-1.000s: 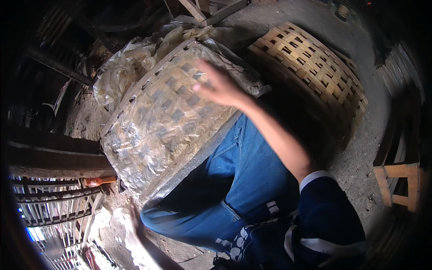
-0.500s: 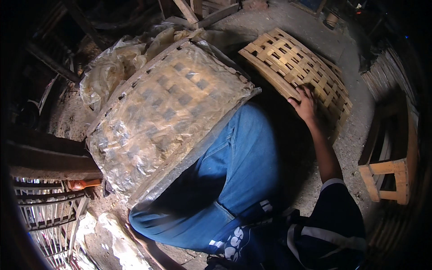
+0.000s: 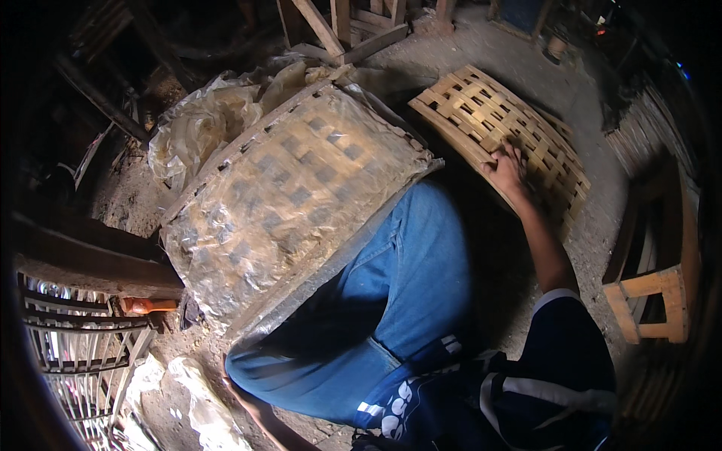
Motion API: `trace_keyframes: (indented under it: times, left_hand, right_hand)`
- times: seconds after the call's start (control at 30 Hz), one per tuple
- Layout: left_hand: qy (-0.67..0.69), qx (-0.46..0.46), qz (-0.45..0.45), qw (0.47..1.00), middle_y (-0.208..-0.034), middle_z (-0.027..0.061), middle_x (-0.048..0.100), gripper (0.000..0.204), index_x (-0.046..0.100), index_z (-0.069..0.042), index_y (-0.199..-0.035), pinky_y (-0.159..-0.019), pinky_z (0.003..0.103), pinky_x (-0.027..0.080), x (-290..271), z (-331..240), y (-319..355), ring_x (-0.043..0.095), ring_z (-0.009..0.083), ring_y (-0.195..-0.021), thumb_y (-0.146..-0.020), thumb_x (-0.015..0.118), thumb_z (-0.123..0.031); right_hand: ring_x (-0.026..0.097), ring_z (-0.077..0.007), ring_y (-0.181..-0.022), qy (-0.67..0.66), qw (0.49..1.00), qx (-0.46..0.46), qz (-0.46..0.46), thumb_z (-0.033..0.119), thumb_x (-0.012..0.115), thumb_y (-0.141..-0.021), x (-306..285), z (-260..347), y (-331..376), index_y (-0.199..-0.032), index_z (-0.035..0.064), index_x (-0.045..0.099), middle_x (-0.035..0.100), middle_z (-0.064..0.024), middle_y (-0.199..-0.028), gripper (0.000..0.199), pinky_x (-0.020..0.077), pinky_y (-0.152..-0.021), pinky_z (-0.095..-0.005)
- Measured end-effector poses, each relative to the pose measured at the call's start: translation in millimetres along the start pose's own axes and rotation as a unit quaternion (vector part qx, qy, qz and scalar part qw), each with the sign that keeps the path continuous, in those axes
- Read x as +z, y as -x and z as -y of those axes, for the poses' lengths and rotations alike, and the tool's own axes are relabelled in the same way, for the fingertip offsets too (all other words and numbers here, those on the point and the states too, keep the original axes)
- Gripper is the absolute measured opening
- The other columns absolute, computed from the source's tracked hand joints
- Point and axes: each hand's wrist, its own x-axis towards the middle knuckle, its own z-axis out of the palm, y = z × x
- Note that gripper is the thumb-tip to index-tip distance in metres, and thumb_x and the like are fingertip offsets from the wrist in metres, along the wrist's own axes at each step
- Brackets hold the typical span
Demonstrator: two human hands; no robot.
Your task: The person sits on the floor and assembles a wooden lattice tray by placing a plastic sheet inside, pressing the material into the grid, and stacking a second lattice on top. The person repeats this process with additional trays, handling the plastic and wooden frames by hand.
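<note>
A woven bamboo panel (image 3: 474, 113) lies on the right, its long near edge tilted toward me. My right hand (image 3: 508, 171) is at that near edge, fingers bent over the weave and closed on it. Across my lap and to the left rests a large woven bamboo frame (image 3: 301, 169) covered with wrinkled clear plastic sheet (image 3: 226, 248); dark gaps in the weave show through. My left forearm (image 3: 259, 415) comes in at the lower left beside my knee. The left hand is mostly hidden behind the knee, so its fingers cannot be made out.
Crumpled plastic sheeting (image 3: 199, 131) is heaped behind the covered frame. A small wooden stool (image 3: 650, 289) stands at the right. Slatted wooden racks (image 3: 90, 349), an orange-handled tool (image 3: 149, 305) and white plastic scraps (image 3: 207, 406) are at the left. Wooden beams (image 3: 368, 45) stand at the back.
My right hand's fingers, spread more over the weave before, are now bent closer together at the panel's edge. The whole view has shifted slightly down and to the right.
</note>
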Motion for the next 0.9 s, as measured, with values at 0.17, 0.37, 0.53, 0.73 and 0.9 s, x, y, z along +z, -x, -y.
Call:
trace_keyframes:
  times: [0.17,0.37,0.53,0.73,0.9]
  left_hand:
    - [0.005,-0.007,-0.027,1.0,-0.157,0.0168,0.038,0.076,0.034,-0.004,-0.156,-0.121,0.049,0.024,-6.4,9.2,0.6,0.035,0.0329,-0.145,-0.107,0.026,-0.061]
    - [-0.01,-0.002,-0.01,1.0,-0.156,0.0166,0.04,0.071,0.033,-0.01,-0.158,-0.12,0.049,0.031,-3.0,8.2,-2.3,0.039,0.0344,-0.143,-0.107,0.028,-0.059]
    - [0.009,0.007,-0.003,1.0,-0.155,0.0163,0.041,0.071,0.035,-0.009,-0.157,-0.119,0.049,0.031,-4.9,8.9,-1.0,0.039,0.0338,-0.143,-0.107,0.028,-0.059]
    - [-0.071,0.019,-0.012,0.997,-0.153,0.0162,0.043,0.071,0.038,-0.006,-0.155,-0.118,0.048,0.032,9.2,-4.6,0.4,0.04,0.0307,-0.142,-0.107,0.031,-0.057]
    - [-0.248,0.031,-0.046,0.967,-0.152,0.0187,0.045,0.061,0.037,-0.002,-0.154,-0.117,0.043,0.032,4.3,-10.7,-4.1,0.043,0.0295,-0.14,-0.109,0.041,-0.043]
  right_hand:
    - [0.037,-0.0238,-0.139,0.074,0.997,-0.026,0.025,0.04,0.068,-0.09,-22.6,-0.6,-7.3,-0.114,0.0089,0.07,0.037,-0.0054,-0.156,0.04,0.031,-0.114,-0.0513]
    - [0.058,-0.0375,-0.124,-0.01,0.989,-0.043,-0.143,0.031,0.042,-0.103,-133.9,-89.7,-72.2,-0.129,-0.0018,0.06,0.055,-0.0189,-0.139,0.045,0.0455,-0.105,-0.0482]
    - [0.062,-0.0378,-0.119,0.096,0.989,0.009,-0.11,0.041,0.065,-0.092,-245.7,-109.7,-89.9,-0.12,0.0036,0.063,0.063,-0.0203,-0.127,0.047,0.0494,-0.097,-0.0477]
    - [0.066,-0.0371,-0.111,0.08,0.973,0.007,-0.217,0.031,0.075,-0.083,-305.4,-118.3,-95.4,-0.118,0.0085,0.067,0.071,-0.0188,-0.114,0.042,0.0523,-0.093,-0.0477]
    - [0.068,-0.0377,-0.105,0.074,0.951,-0.08,-0.289,0.028,0.076,-0.081,-367.7,-85.6,-90.2,-0.115,0.0079,0.071,0.072,-0.0193,-0.11,0.04,0.0526,-0.088,-0.0466]
